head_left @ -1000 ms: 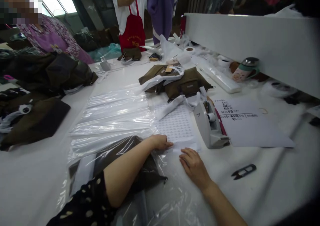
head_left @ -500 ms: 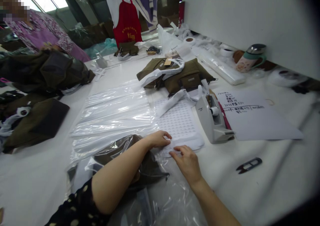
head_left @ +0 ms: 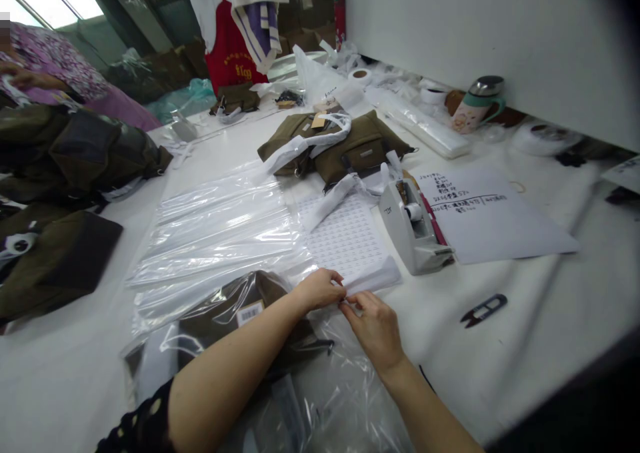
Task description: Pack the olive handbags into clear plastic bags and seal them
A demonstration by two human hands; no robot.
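My left hand and my right hand meet fingertip to fingertip, both pinched. What lies between them is too small to make out. Just beyond them is a white sheet of small printed labels, its near edge curled up. Below and to the left, partly under my left forearm, a dark olive bag lies inside a clear plastic bag. A barcode label shows on it. To the right of the sheet stands a grey tape dispenser.
Flat clear plastic bags lie left of the sheet. Beyond are olive bags with wrapped handles. Thread snips, a handwritten paper and a cup are rightward. A co-worker stands behind more bags.
My hands have come together, fingertips now touching, slightly nearer than the label sheet's edge. The view has shifted right. The barcode label on the bag has come into sight. The co-worker's hand has risen.
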